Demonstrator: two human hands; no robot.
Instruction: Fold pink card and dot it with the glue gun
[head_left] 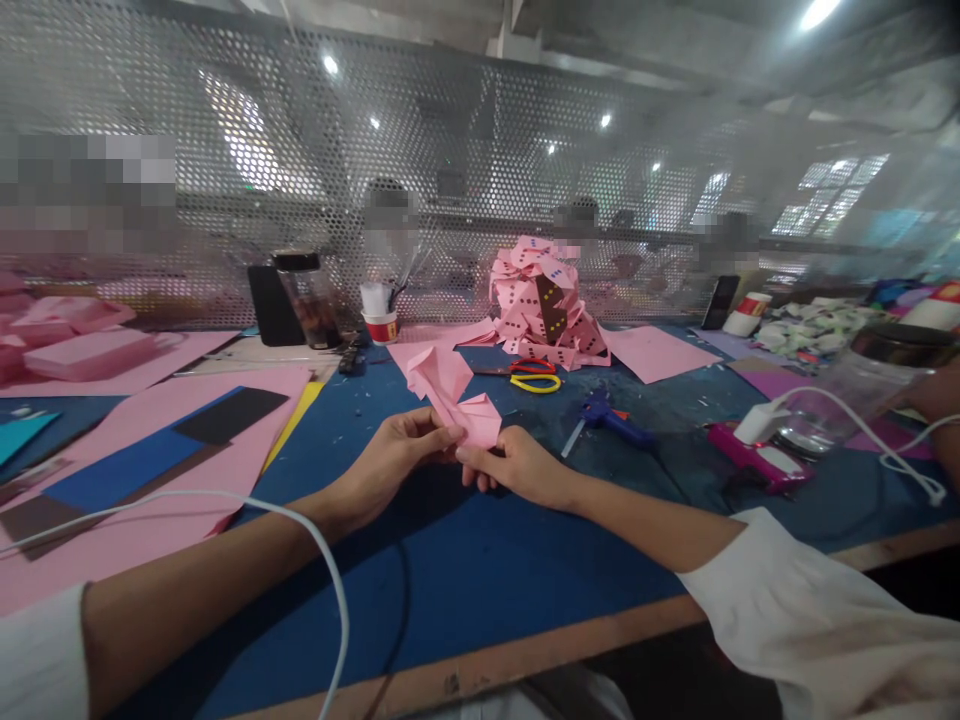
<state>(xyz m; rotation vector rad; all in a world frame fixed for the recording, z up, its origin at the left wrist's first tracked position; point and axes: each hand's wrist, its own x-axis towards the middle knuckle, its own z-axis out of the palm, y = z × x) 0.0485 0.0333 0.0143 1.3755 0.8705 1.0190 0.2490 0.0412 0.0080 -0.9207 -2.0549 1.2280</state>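
Note:
A folded piece of pink paper (450, 385) is held above the blue tabletop between both hands. My left hand (405, 440) pinches its lower left side between thumb and fingers. On the lower right edge, my right hand (517, 465) grips the same paper, with its fingers curled underneath and partly hidden. Just beyond the hands lie scissors (536, 378) with red and yellow handles. To the right rests a blue glue gun (619, 420). A heap of pink folded paper pieces with dark dots (544, 310) stands behind the scissors.
Pink sheets (247, 450) with blue and black strips cover the left side, near pink paper boxes (90, 350). A jar (315, 305) and a paper cup (380, 325) stand at the back. A magenta device (761, 455) lies right. A white cable (334, 570) crosses near my left arm.

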